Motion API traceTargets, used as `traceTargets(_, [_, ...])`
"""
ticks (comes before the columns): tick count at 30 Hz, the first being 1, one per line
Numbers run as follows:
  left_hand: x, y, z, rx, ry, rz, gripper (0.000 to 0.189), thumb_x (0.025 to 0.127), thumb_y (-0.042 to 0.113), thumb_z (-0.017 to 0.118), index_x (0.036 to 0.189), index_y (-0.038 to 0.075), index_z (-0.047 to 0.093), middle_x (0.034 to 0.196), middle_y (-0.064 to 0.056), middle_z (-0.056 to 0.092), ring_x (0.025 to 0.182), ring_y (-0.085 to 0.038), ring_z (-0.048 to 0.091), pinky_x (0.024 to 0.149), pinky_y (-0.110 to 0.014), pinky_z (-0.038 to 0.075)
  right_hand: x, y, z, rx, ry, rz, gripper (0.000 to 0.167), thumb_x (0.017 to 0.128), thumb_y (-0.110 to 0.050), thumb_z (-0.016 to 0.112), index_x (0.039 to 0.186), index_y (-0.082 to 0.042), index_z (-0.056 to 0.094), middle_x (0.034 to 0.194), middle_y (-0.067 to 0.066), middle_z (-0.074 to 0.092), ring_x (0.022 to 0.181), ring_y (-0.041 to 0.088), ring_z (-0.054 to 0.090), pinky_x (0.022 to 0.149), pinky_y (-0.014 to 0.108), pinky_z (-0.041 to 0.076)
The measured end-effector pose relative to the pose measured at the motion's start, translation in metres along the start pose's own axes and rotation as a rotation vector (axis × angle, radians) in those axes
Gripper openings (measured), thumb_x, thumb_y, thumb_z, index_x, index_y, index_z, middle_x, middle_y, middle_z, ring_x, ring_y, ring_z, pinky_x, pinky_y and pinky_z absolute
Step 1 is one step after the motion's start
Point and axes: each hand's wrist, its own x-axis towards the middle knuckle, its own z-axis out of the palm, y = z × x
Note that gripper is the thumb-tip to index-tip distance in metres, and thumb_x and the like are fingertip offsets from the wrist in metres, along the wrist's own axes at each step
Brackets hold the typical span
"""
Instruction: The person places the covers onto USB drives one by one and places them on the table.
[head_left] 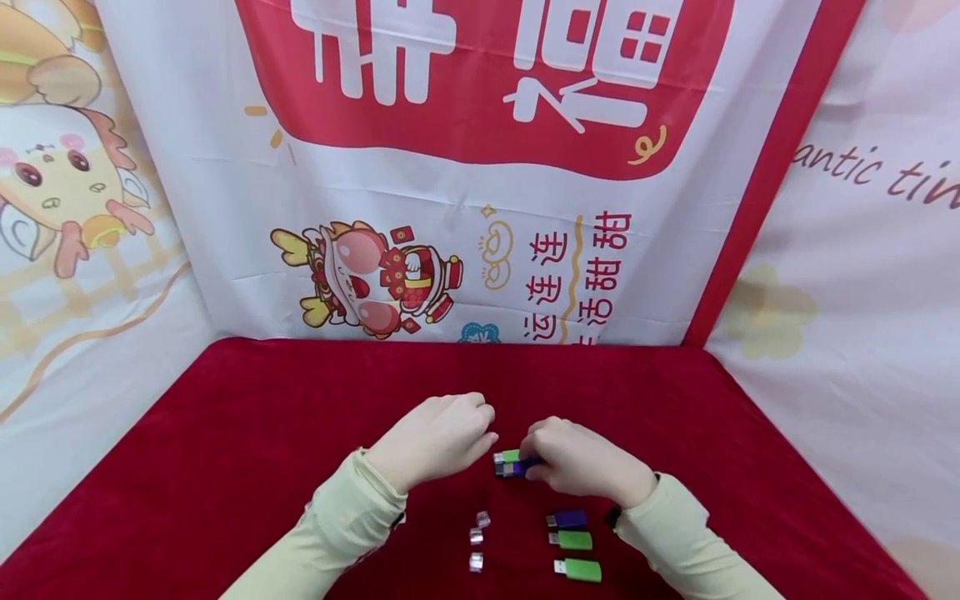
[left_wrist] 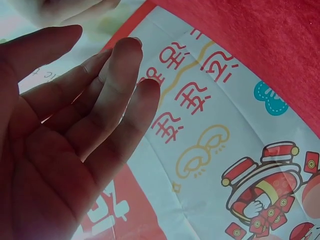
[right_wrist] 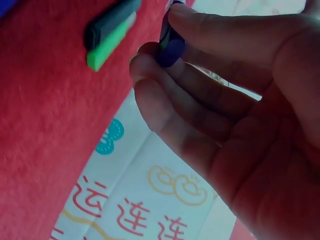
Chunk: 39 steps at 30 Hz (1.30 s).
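Fingers [right_wrist: 154,105] of the right hand [head_left: 581,458] pinch a purple USB stick [right_wrist: 172,52]; light handling should spare the green stick [right_wrist: 104,52] nearby. Left hand [head_left: 438,437]: relaxed, empty.

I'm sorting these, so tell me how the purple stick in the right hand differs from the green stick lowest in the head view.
The purple stick is pinched in the right hand; the green stick lies on the red cloth. The hand partly covers the purple stick, while the green stick shows whole, its plug bare. Both are small and slim.
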Motion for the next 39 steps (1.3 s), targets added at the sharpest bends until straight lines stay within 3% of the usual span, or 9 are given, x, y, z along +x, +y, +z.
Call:
traceTargets(9, [0.000, 0.000, 0.000, -0.023, 0.000, 0.013, 0.020, 0.092, 0.026, 0.069, 0.076, 0.014, 0.064, 0.073, 0.001, 0.055, 0.063, -0.012, 0.057, 0.054, -0.025, 0.048, 0.004, -0.006, 0.013, 0.021, -0.027, -0.024, 0.006, 0.082, -0.006, 0.079, 0.083, -0.009, 0.074, 0.073, -0.008, 0.061, 0.067, 0.001, 0.056, 0.063, 0.016, 0.048])
traceTargets(23, [0.000, 0.001, 0.000, -0.055, -0.010, 0.018, 0.022, 0.093, 0.026, 0.068, 0.074, 0.016, 0.063, 0.072, 0.003, 0.055, 0.063, -0.012, 0.056, 0.054, -0.026, 0.047, 0.004, -0.006, 0.022, -0.018, 0.038, 0.004, 0.010, 0.076, -0.008, 0.084, 0.083, -0.010, 0.077, 0.076, -0.004, 0.065, 0.070, 0.004, 0.060, 0.063, 0.018, 0.050])
traceTargets(39, [-0.001, 0.001, -0.001, -0.067, -0.044, -0.001, 0.021, 0.093, 0.026, 0.068, 0.075, 0.016, 0.064, 0.071, 0.003, 0.055, 0.063, -0.012, 0.056, 0.054, -0.026, 0.048, 0.004, -0.007, 0.020, -0.020, -0.024, 0.022, 0.013, 0.076, -0.004, 0.082, 0.086, -0.006, 0.075, 0.080, -0.001, 0.064, 0.077, 0.010, 0.061, 0.070, 0.023, 0.051])
